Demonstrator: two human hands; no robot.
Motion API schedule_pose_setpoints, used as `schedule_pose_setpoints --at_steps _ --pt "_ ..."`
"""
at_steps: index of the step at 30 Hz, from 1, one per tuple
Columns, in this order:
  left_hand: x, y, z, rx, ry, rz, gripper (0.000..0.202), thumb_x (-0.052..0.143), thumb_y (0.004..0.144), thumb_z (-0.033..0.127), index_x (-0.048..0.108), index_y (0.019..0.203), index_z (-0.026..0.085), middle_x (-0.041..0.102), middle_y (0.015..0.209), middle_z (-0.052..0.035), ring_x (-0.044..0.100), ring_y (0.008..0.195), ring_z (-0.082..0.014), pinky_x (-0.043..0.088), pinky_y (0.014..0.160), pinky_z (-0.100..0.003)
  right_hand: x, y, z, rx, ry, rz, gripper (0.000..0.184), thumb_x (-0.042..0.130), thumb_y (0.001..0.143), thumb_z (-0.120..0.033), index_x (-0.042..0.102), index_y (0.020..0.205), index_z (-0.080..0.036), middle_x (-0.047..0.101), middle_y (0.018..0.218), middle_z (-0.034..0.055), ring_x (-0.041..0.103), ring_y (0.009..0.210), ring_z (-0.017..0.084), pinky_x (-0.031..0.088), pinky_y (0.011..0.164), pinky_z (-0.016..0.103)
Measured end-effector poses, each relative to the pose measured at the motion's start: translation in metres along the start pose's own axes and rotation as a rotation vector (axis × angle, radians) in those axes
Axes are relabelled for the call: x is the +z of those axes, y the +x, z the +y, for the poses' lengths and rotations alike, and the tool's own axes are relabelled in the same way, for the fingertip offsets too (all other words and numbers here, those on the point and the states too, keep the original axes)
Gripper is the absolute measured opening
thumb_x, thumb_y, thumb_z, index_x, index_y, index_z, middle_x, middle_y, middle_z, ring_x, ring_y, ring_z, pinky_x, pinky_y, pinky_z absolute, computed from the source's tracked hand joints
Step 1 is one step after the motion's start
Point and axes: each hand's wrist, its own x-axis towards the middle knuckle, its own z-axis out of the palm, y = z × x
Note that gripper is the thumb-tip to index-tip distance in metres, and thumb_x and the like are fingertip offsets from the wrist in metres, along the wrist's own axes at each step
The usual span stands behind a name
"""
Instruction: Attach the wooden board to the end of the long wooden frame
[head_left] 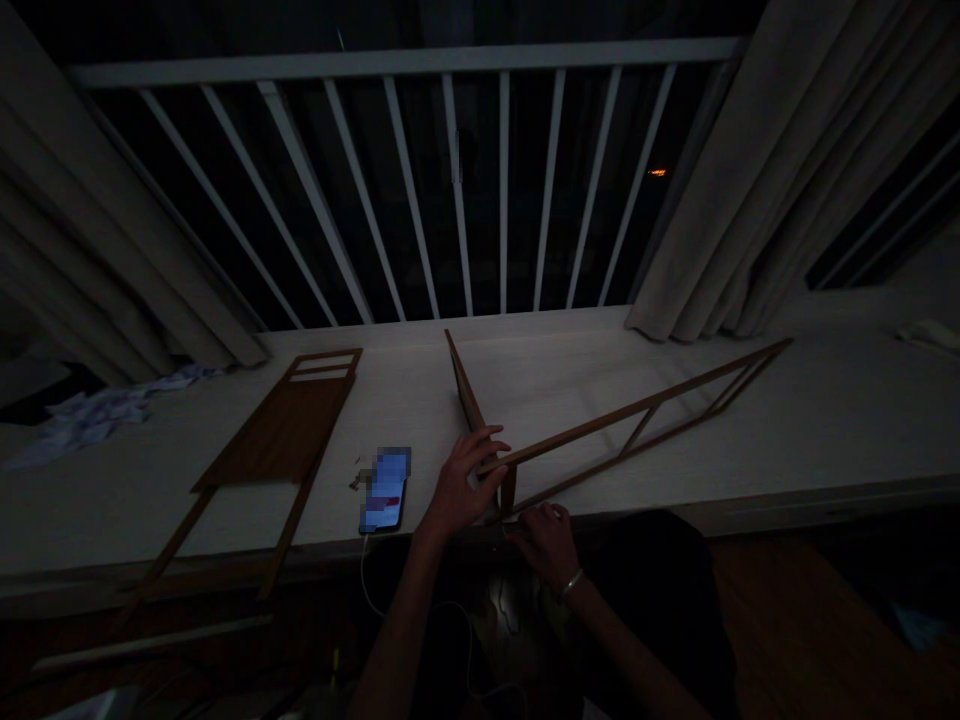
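A slim wooden frame [585,432] with crossbars stands on its long edge on the white ledge, its far end pointing right. A narrow wooden panel [466,385] meets its near end at an angle. My left hand [456,487] is closed around the upper corner where the two come together. Down at the lower corner, by the ledge's front edge, my right hand [549,545] has its fingers curled in a pinch; what sits between them is too dark to make out.
On the left, a wooden panel with legs [281,430] lies flat, overhanging the ledge [615,365]. A lit phone [385,500] with a white cable [365,575] rests beside small loose bits. Behind are a white railing [405,70] and curtains [742,190]. Crumpled cloth [112,410] lies far left.
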Motion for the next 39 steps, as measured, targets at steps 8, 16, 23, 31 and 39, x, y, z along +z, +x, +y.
schedule_pose_setpoints --at_steps 8,16,23,31,39 --pt "0.0 0.0 0.0 -0.001 -0.005 -0.001 0.021 0.049 0.08 0.02 0.056 0.099 0.023 0.046 0.122 -0.0042 0.041 0.113 -0.019 0.033 0.096 -0.038 -0.003 0.003 -0.007 0.014 0.047 0.028 0.019 0.058 0.074 -0.029 0.053 0.091 -0.022 0.058 0.091 0.0032 0.046 0.089 0.02 0.024 0.084 0.034" --pt "-0.001 0.0 -0.001 -0.002 0.004 -0.001 0.021 0.05 0.08 0.02 0.056 0.099 0.023 0.047 0.122 -0.0043 0.042 0.112 -0.0186 0.035 0.095 -0.036 0.008 0.001 -0.004 -0.011 0.148 0.072 0.023 0.053 0.076 -0.024 0.051 0.098 -0.02 0.057 0.094 0.006 0.047 0.088 0.021 0.031 0.075 0.032" --pt "0.0 0.0 -0.001 -0.004 -0.006 -0.011 0.021 0.049 0.08 0.02 0.056 0.1 0.022 0.045 0.123 -0.0047 0.04 0.115 -0.0192 0.033 0.097 -0.038 0.016 -0.001 -0.006 -0.015 0.291 0.105 0.028 0.053 0.074 -0.022 0.049 0.102 -0.019 0.058 0.094 0.0062 0.05 0.088 0.021 0.033 0.077 0.032" --pt "-0.001 0.0 0.0 0.002 0.002 -0.011 0.02 0.049 0.08 0.02 0.056 0.099 0.022 0.046 0.122 -0.005 0.041 0.113 -0.0195 0.034 0.096 -0.038 0.036 -0.003 -0.013 0.339 0.69 0.192 0.04 0.057 0.064 -0.017 0.045 0.102 -0.019 0.057 0.081 0.0015 0.053 0.071 0.016 0.04 0.065 0.027" --pt "0.0 -0.001 -0.001 -0.003 0.001 -0.018 0.021 0.049 0.08 0.02 0.055 0.1 0.022 0.046 0.124 -0.0044 0.041 0.114 -0.0189 0.033 0.096 -0.038 0.04 -0.004 -0.009 0.353 0.85 0.234 0.031 0.06 0.065 -0.022 0.052 0.094 -0.018 0.061 0.078 0.002 0.056 0.072 0.017 0.044 0.067 0.029"
